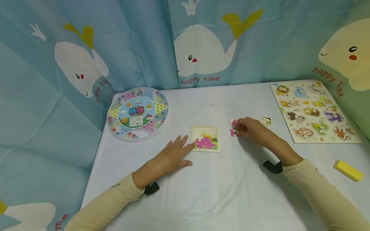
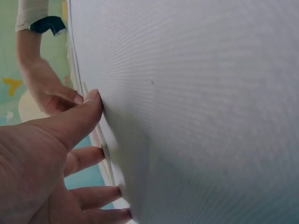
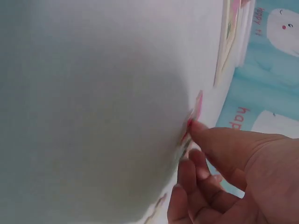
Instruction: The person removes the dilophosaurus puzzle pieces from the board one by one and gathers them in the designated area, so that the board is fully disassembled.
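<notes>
A small square jigsaw puzzle in a wooden tray (image 1: 198,131) lies mid-table, its lower part filled with a pink dinosaur picture. My left hand (image 1: 169,158) is spread flat at the tray's left side, the index fingertip on its edge. To the right of the tray, my right hand (image 1: 252,131) pinches a small puzzle piece (image 3: 186,133) between thumb and fingers, low over the table; the fingers hide much of it. Pink loose pieces (image 1: 232,133) lie right at those fingertips. Another loose piece (image 1: 267,121) rests beyond the hand, to its right.
A round Chinese checkers box (image 1: 157,126) stands at the back left. At the back right lies an animal peg puzzle board (image 1: 297,138), with a yellow block (image 1: 348,170) nearer the front. A whale-print curtain (image 1: 150,57) borders the table.
</notes>
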The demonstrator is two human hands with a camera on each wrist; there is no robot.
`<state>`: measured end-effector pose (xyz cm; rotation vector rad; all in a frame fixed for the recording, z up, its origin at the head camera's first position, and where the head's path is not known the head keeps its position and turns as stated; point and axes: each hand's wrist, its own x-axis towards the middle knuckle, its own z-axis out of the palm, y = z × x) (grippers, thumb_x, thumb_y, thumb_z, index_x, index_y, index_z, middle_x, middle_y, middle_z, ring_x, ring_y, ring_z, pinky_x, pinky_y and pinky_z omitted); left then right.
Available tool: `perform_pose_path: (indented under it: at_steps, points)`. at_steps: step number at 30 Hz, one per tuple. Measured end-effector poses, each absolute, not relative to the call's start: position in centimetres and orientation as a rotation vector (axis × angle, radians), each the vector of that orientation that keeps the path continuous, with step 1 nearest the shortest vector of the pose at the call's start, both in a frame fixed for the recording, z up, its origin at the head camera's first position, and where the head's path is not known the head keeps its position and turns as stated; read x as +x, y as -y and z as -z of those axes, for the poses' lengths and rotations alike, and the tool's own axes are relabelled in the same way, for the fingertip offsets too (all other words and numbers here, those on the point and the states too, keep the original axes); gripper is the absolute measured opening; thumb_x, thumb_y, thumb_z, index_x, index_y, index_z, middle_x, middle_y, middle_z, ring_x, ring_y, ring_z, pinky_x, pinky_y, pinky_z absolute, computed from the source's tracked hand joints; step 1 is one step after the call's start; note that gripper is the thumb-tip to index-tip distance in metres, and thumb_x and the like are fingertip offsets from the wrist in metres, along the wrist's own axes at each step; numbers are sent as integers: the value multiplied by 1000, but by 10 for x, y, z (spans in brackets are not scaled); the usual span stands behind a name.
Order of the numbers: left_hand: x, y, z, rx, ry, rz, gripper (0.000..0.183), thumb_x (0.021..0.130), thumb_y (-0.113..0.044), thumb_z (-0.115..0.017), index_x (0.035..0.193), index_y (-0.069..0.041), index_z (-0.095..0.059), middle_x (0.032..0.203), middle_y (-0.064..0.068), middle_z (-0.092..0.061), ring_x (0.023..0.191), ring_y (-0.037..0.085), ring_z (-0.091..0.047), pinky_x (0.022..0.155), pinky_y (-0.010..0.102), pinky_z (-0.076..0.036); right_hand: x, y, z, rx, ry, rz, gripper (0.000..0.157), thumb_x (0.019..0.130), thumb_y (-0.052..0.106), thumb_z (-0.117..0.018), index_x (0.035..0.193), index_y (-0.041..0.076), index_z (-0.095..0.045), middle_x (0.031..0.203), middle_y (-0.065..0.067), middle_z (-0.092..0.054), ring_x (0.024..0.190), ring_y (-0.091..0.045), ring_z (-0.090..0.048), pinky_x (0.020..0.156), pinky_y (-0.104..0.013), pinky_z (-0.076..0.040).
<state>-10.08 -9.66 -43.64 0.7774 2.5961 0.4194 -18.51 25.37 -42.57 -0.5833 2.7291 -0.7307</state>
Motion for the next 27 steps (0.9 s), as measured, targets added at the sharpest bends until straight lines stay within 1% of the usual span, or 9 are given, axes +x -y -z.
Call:
perform_pose_path:
  at_steps: [2, 6, 10, 15, 19, 24, 27]
  points:
    - [-101, 97, 437, 774, -2593, -420, 73, 103, -46, -66, 165, -19, -39, 175, 18, -21, 161, 43, -18, 126, 64, -23, -183, -246, 423, -550, -2739, 737, 19, 98, 2, -72, 115, -3, -65, 106, -18, -63, 99, -32, -58, 87, -48, -52]
    - [-101, 97, 438, 770, -2592, -422, 73, 103, -47, -66, 165, -19, -39, 175, 18, -20, 162, 42, -17, 126, 63, -22, -177, -227, 416, -577, -2754, 783, 29, 97, 1, -71, 124, -6, -63, 116, -23, -61, 103, -34, -60, 90, -50, -53]
    - [-101, 97, 439, 773, -2593, -421, 73, 103, -47, -65, 165, -19, -39, 175, 18, -20, 162, 42, -17, 126, 63, -22, -170, -203, 414, -676, -2756, 807, 35, 97, 2, -73, 129, -5, -61, 120, -23, -63, 102, -33, -63, 88, -47, -55]
    - [-102, 97, 439, 783, -2599, -411, 72, 104, -47, -64, 165, -19, -39, 174, 18, -21, 161, 43, -18, 126, 63, -24, -162, -172, 419, -709, -2704, 816, 43, 96, 7, -77, 135, -2, -61, 127, -20, -62, 104, -30, -65, 91, -45, -59]
    - [-102, 97, 439, 795, -2603, -412, 72, 104, -48, -64, 165, -19, -40, 174, 19, -22, 161, 44, -19, 125, 64, -25, -159, -155, 427, -766, -2709, 751, 44, 96, 6, -77, 136, -1, -61, 128, -19, -62, 104, -29, -64, 93, -44, -60]
    - [-101, 97, 437, 805, -2602, -408, 72, 104, -48, -64, 165, -19, -39, 174, 20, -22, 160, 45, -20, 124, 65, -26, -156, -146, 434, -817, -2752, 683, 37, 96, 2, -76, 131, -1, -64, 124, -19, -65, 111, -33, -63, 101, -47, -56]
    - [-101, 97, 436, 798, -2604, -408, 72, 103, -47, -65, 164, -19, -40, 174, 20, -23, 160, 45, -20, 124, 65, -26, -155, -144, 435, -829, -2757, 677, 34, 96, 2, -76, 129, -1, -66, 123, -20, -64, 112, -35, -62, 102, -48, -56]
